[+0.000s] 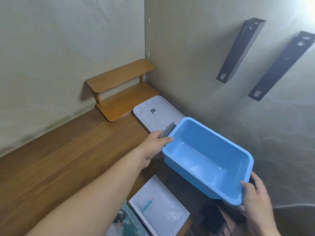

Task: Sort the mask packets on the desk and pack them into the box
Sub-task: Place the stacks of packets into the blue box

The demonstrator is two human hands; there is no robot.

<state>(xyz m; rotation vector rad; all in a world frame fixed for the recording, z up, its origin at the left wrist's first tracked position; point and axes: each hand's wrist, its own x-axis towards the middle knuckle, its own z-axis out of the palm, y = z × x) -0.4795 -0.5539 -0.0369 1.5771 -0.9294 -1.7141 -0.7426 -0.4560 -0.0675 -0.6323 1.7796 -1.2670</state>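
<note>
An empty blue plastic box (204,155) hangs tilted above the desk at the right. My left hand (154,145) grips its far-left end, thumb over the rim beside a grey latch (167,131). My right hand (255,200) holds the near-right end, thumb on the rim. Below the box, at the desk's near edge, lies a white mask packet (160,208) with a teal label. It lies partly over a packet with a green picture (124,220).
The box's white lid (158,113) lies flat by the right wall, partly under the box. A small two-tier wooden shelf (122,89) fills the far corner. Bare wooden desk (68,150) stretches to the left. Two dark brackets (240,50) are fixed on the right wall.
</note>
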